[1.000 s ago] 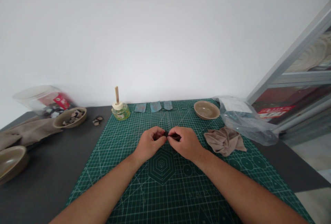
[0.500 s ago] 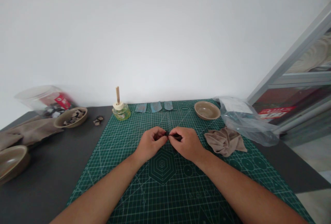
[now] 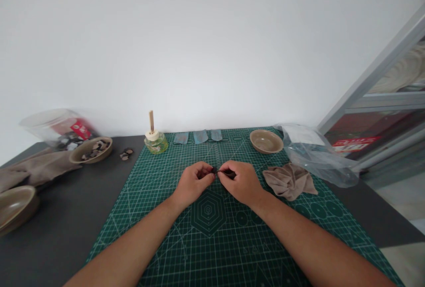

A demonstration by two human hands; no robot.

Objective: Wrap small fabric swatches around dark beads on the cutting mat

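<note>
At the middle of the green cutting mat (image 3: 166, 229), my left hand (image 3: 193, 185) and my right hand (image 3: 244, 185) meet with their fingertips close together. Between them is a small dark piece (image 3: 214, 170), mostly covered by fingers, so its kind is unclear. My left hand is closed in a pinch on the piece. Thumb and forefinger of my right hand are also pressed together at the piece's right end, and a dark brown strip shows along the inside of that hand. A crumpled brown cloth (image 3: 290, 181) lies just right of my right wrist.
Behind the hands are several small blue-grey packets (image 3: 200, 136), a glass jar (image 3: 156, 143) with wooden sticks and a bowl (image 3: 266, 141). A clear plastic bag (image 3: 318, 154) lies right. Leftward are a bowl of dark pieces (image 3: 91, 150), another bowl (image 3: 16, 209) and a tipped plastic tub (image 3: 56, 128).
My right hand has shifted very slightly, and a little more of the dark brown strip shows between its fingers. My left hand stays in place.
</note>
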